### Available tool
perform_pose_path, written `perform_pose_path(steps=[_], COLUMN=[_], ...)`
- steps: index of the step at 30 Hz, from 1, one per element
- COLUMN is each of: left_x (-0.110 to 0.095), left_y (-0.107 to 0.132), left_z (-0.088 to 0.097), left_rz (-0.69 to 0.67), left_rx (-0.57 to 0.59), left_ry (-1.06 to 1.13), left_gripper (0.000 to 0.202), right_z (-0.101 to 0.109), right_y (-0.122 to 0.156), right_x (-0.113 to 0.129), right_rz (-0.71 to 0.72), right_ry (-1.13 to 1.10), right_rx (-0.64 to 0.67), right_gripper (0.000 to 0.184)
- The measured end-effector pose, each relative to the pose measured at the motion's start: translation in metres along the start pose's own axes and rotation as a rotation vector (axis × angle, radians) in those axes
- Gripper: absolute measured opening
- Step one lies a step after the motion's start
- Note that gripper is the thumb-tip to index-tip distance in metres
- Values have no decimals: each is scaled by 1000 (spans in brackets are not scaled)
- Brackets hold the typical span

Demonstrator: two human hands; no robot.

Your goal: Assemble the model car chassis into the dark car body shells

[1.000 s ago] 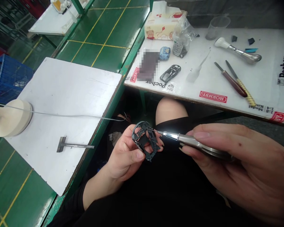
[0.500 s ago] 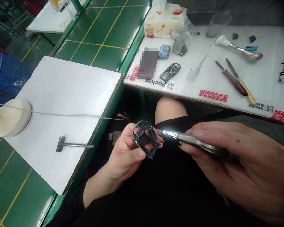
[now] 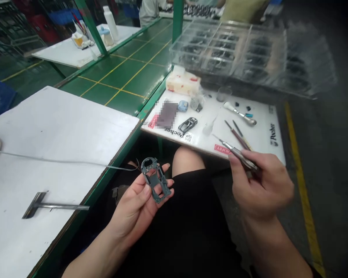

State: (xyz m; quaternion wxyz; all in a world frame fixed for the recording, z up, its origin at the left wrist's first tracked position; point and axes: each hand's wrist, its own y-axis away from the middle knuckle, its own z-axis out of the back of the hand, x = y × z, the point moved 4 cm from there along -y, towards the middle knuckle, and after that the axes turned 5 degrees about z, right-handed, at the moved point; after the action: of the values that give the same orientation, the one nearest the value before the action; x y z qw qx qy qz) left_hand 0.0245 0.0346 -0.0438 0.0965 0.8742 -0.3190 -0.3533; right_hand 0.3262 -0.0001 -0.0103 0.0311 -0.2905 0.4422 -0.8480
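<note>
In my left hand (image 3: 135, 208) is a dark grey model car frame (image 3: 154, 180) with cut-out openings. My thumb and fingers pinch it by its edges, over my lap. My right hand (image 3: 262, 187) is closed round a slim silver hand tool with a fine pointed tip (image 3: 234, 150). That tip points up and left, near the front edge of the white work board (image 3: 203, 144), well apart from the frame. On the board, a black model car body (image 3: 188, 124) lies beside a blue case (image 3: 183, 105). Two slim hand tools (image 3: 237, 135) lie just behind the pointed one.
A white-and-silver handled tool (image 3: 240, 113), a tissue box (image 3: 182, 83) and a clear cup (image 3: 224, 94) sit farther back. Clear compartment trays (image 3: 229, 50) with dark parts stand behind. At left, a metal T-shaped tool (image 3: 55, 205) and a cable (image 3: 66, 159) lie across a white tabletop (image 3: 75, 131).
My right hand has drawn the pointed tool away from the car frame, toward the board. The frame now lies flatter in my left hand. The view has lifted, bringing in the trays.
</note>
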Motion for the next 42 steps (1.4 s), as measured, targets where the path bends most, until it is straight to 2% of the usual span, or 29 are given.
perform_pose_path(steps=[2, 4, 6, 9, 11, 14, 16, 19, 21, 24, 26, 29, 31, 34, 39, 42], left_x=[1, 2, 3, 2, 1, 4, 7, 17, 23, 29, 29, 25, 23, 24, 22, 21], left_y=[-1, -1, 0, 2, 3, 4, 4, 3, 2, 3, 6, 10, 12, 12, 14, 17], left_z=[2, 2, 0, -7, -10, -11, -10, -8, -7, -5, -4, -4, -4, -5, -3, 1], left_rz=[21, 46, 63, 64, 72, 109, 136, 209, 278, 351, 339, 218, 137, 94, -47, -157], left_rx=[36, 87, 144, 233, 274, 283, 276, 278, 274, 219, 143, 29, -13, -43, 31, 121], left_ry=[45, 94, 128, 148, 150, 142, 124, 85, 61, 28, -25, -167, -282, -400, -451, -544], left_gripper=[39, 37, 35, 34, 33, 31, 30, 30, 32, 33, 34, 44, 51, 51, 52, 57], right_z=[-8, -22, -37, -53, -55, -44, -37, -51, -63, -76, -77, -72, -67, -60, -56, -53], right_y=[-1, -1, 1, 7, 11, 12, 9, 10, 13, 20, 23, 26, 27, 31, 37, 38], right_x=[-35, -66, -88, -102, -93, -51, -12, 40, 58, 63, 60, 57, 58, 62, 72, 79], right_rz=[-92, -153, -173, -171, -176, -176, -171, -299, -475, -704, -762, -755, -730, -684, -601, -547], right_ry=[242, 354, 363, 344, 350, 284, 17, -615, -912, -1126, -1124, -954, -856, -801, -851, -956], right_rx=[-55, 23, 142, 294, 344, 293, 275, 575, 707, 711, 657, 617, 618, 617, 660, 646], right_gripper=[24, 33, 40, 45, 47, 45, 38, 39, 44, 41, 36, 34, 36, 38, 59, 57])
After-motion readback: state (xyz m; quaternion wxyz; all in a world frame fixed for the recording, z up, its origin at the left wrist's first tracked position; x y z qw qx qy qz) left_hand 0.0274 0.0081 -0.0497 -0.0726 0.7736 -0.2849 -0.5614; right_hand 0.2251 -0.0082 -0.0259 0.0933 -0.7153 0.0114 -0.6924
